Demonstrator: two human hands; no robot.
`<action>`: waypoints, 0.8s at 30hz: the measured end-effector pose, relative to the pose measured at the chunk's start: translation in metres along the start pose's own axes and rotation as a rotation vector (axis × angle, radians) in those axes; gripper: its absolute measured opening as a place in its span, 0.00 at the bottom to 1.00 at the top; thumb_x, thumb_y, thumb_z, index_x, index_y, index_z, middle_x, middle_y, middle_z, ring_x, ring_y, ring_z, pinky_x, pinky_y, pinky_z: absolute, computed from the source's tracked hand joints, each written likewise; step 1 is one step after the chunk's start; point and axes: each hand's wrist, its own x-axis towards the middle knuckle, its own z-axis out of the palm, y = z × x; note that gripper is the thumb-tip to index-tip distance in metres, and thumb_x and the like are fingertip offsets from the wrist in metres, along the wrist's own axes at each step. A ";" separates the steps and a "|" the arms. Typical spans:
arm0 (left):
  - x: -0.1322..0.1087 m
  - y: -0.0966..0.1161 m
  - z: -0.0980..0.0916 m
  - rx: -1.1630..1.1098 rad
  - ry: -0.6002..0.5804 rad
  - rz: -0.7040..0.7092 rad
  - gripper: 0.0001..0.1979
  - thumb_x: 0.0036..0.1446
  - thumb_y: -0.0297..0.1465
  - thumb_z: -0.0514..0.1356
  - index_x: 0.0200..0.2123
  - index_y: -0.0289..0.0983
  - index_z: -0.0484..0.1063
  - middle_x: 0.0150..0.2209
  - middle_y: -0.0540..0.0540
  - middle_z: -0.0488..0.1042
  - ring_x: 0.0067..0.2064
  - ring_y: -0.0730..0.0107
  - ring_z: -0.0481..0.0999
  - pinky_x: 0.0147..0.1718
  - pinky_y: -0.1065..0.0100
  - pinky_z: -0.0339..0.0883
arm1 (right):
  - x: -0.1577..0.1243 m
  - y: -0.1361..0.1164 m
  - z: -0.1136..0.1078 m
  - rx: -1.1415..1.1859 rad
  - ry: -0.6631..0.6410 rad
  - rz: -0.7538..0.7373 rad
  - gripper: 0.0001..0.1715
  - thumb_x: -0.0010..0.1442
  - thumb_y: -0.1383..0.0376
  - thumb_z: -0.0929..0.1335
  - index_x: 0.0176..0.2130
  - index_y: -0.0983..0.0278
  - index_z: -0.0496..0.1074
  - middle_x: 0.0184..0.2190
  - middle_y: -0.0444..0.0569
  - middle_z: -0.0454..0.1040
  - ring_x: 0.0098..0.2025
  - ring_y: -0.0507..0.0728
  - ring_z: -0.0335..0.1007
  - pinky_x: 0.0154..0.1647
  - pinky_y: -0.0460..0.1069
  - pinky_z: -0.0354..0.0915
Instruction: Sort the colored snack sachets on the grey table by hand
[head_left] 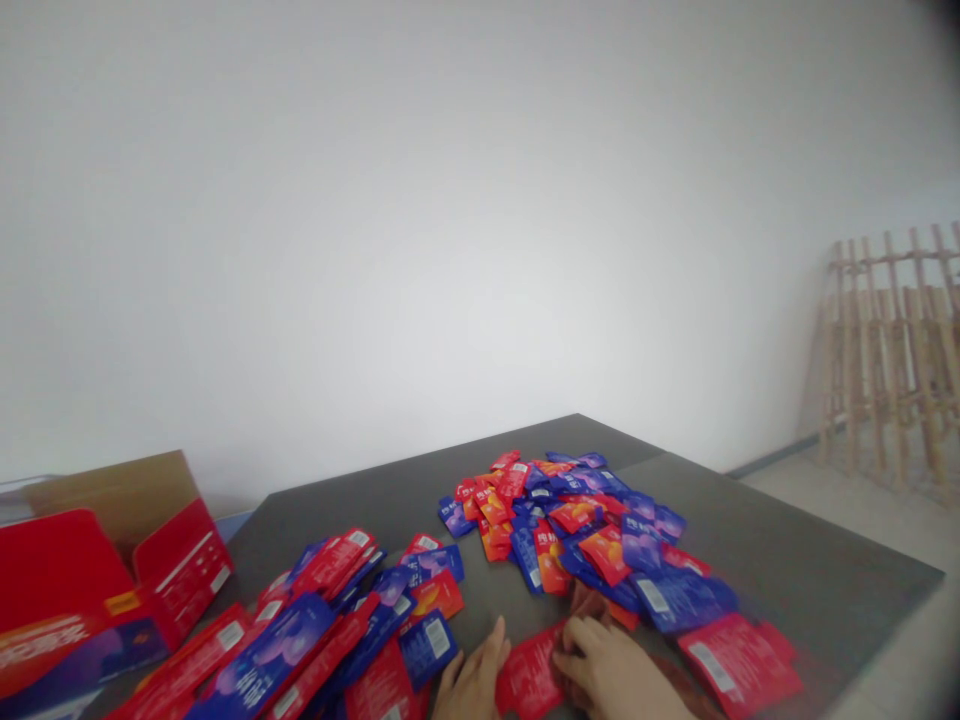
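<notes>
A red sachet point(531, 675) lies at the front of the table between my two hands. My left hand point(474, 682) rests at its left edge, fingers stretched out and touching or almost touching it. Bent over its right edge, the fingers of my right hand point(611, 665) are closed on the sachet. A blurred brownish-red shape point(589, 604) shows just above my right fingers; I cannot tell what it is. To the left of my left hand is a blue sachet point(427, 648) with a white barcode label.
A pile of red and blue sachets point(570, 510) covers the middle of the dark table point(810, 570). More sachets point(277, 650) are heaped at the left. Beyond them stands an open red carton point(67, 570). Wooden racks point(892, 350) lean against the wall at right.
</notes>
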 end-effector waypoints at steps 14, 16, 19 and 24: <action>0.000 -0.006 0.004 0.064 0.019 0.024 0.51 0.39 0.15 0.48 0.70 0.40 0.44 0.68 0.54 0.55 0.67 0.79 0.55 0.63 0.70 0.43 | 0.029 -0.031 -0.017 0.073 -0.076 0.135 0.15 0.59 0.73 0.65 0.41 0.61 0.78 0.42 0.50 0.76 0.46 0.60 0.70 0.45 0.53 0.63; 0.001 -0.008 0.005 0.039 0.023 0.042 0.51 0.39 0.15 0.48 0.70 0.40 0.41 0.67 0.53 0.58 0.67 0.81 0.55 0.63 0.70 0.43 | 0.018 -0.011 -0.013 0.005 -0.034 0.247 0.16 0.58 0.74 0.64 0.38 0.62 0.78 0.42 0.52 0.75 0.44 0.60 0.71 0.44 0.53 0.62; 0.001 -0.005 0.003 0.016 0.017 0.012 0.52 0.39 0.14 0.48 0.70 0.42 0.41 0.67 0.54 0.58 0.67 0.81 0.55 0.63 0.69 0.43 | 0.008 0.001 -0.007 -0.077 0.015 0.303 0.18 0.60 0.76 0.62 0.39 0.63 0.78 0.41 0.55 0.75 0.43 0.61 0.71 0.44 0.54 0.62; -0.002 0.005 -0.005 0.022 -0.013 -0.019 0.51 0.39 0.15 0.48 0.70 0.42 0.42 0.67 0.53 0.57 0.67 0.77 0.56 0.64 0.67 0.45 | 0.020 -0.039 0.013 -0.047 0.020 0.135 0.20 0.59 0.77 0.62 0.45 0.65 0.77 0.45 0.56 0.76 0.46 0.62 0.71 0.45 0.54 0.63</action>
